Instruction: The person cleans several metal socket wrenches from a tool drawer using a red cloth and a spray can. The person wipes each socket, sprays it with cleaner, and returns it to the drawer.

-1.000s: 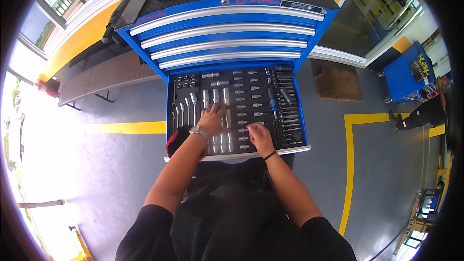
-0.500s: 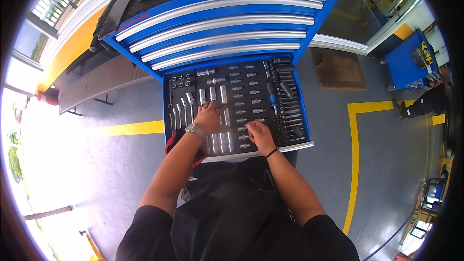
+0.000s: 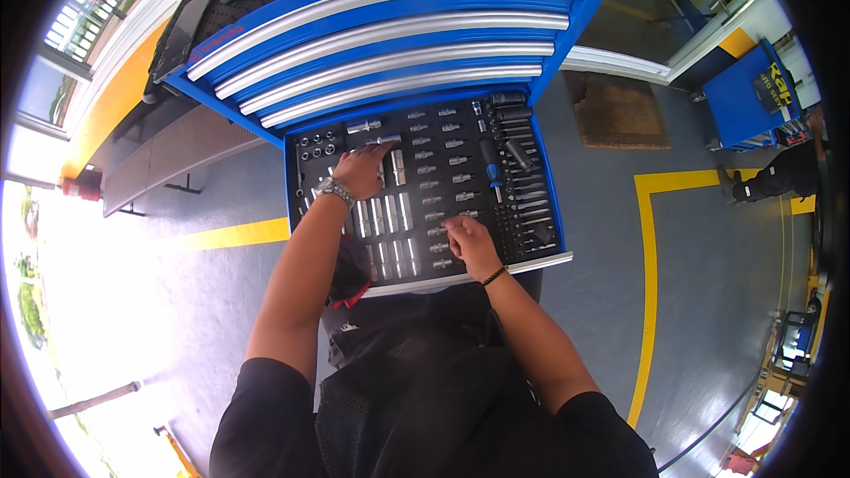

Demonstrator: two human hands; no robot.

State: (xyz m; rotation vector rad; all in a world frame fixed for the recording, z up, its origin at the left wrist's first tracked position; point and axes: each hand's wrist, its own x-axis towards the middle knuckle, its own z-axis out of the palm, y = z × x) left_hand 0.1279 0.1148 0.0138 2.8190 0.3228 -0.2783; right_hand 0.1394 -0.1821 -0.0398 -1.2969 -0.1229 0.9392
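An open drawer [image 3: 416, 285] lies in front of me, its black foam tray holding chrome sockets and bits. Over its left part reaches my left hand [image 3: 361, 172], a watch on the wrist, fingers stretched and open. The index fingertip is at or just above a chrome socket [image 3: 384, 139] lying sideways; I cannot tell if they touch. Beside the hand stands a long socket [image 3: 397, 168]. My right hand [image 3: 471, 246] hovers over the front middle, fingers curled into a pinch near a column of bit sockets [image 3: 437, 232]. Whatever is in that pinch is hidden.
The blue tool chest [image 3: 381, 44] rises beyond the drawer, its upper drawers closed. A blue-handled screwdriver [image 3: 495, 179] lies in the tray's right part. Left is a long bench [image 3: 168, 159]; right are a brown mat [image 3: 620, 111], a blue cart [image 3: 753, 102] and a person's leg [image 3: 779, 173].
My left hand has moved away from me, from the long sockets mid-drawer toward the sideways socket farther back. My right hand stays curled near the same spot. The view has shifted slightly.
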